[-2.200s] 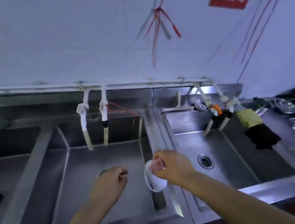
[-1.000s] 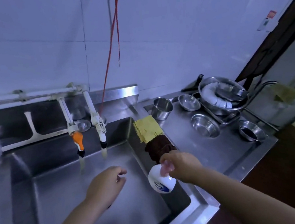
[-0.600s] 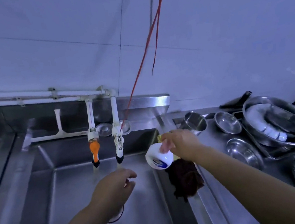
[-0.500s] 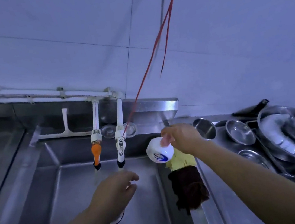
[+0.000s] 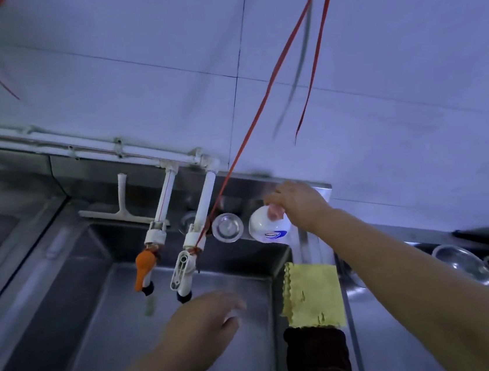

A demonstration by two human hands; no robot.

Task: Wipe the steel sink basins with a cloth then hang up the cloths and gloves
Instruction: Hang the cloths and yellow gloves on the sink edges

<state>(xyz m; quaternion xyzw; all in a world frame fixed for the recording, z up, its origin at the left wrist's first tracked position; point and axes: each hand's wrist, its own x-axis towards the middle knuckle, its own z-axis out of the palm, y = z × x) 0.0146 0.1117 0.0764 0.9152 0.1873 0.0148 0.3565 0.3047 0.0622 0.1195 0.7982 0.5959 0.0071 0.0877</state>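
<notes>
My right hand [image 5: 295, 205] grips a white bottle with a blue label and pink cap [image 5: 268, 228] by its top, at the back ledge of the steel sink basin [image 5: 102, 338]. A yellow cloth [image 5: 313, 293] and a dark brown cloth [image 5: 317, 357] drape over the basin's right rim. My left hand [image 5: 203, 318] hovers over the basin with loosely bent fingers, holding nothing that shows. No gloves are in sight.
Two white taps [image 5: 184, 253], one with an orange handle [image 5: 144, 267], hang over the basin. A white squeegee [image 5: 118, 212] and a steel strainer [image 5: 227, 227] lie on the back ledge. Red strings [image 5: 261, 104] dangle from above. Steel bowls [image 5: 462, 264] sit at right.
My right hand has carried the bottle away from me, up to the back ledge beside the strainer. The view has tilted down and left. My left hand stays over the basin.
</notes>
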